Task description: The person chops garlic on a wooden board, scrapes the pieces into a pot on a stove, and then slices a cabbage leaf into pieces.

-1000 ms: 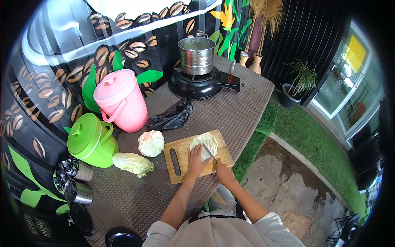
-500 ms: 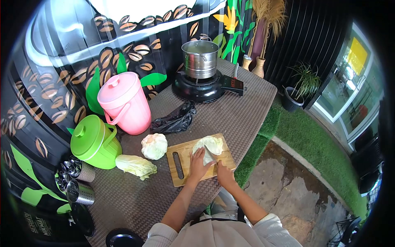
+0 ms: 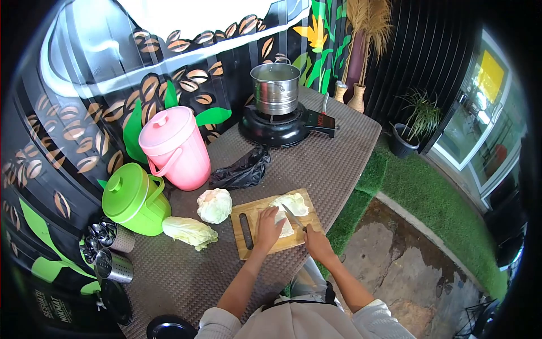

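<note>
A wooden cutting board (image 3: 261, 208) lies near the table's edge with pale cabbage leaves (image 3: 296, 204) on it. My left hand (image 3: 269, 227) rests over the leaves, fingers spread and pressing down on them. In my right hand (image 3: 318, 244) is the handle of a knife (image 3: 293, 217), whose blade points up and left across the leaves, close to my left fingers. Left of the board sit a round cabbage (image 3: 214, 205) and a long napa cabbage (image 3: 190, 233).
A steel pot (image 3: 275, 93) stands on a black portable stove (image 3: 270, 129) at the back. A black plastic bag (image 3: 244, 169), a pink jug (image 3: 179, 150), a green jug (image 3: 135, 200) and a steel utensil holder (image 3: 114, 266) stand leftward. A black plate (image 3: 171, 327) is near.
The knife blade has come into clearer view, and my right hand has shifted slightly right and down. Cabbage leaves now show apart on both sides of the blade. The camera view has shifted slightly.
</note>
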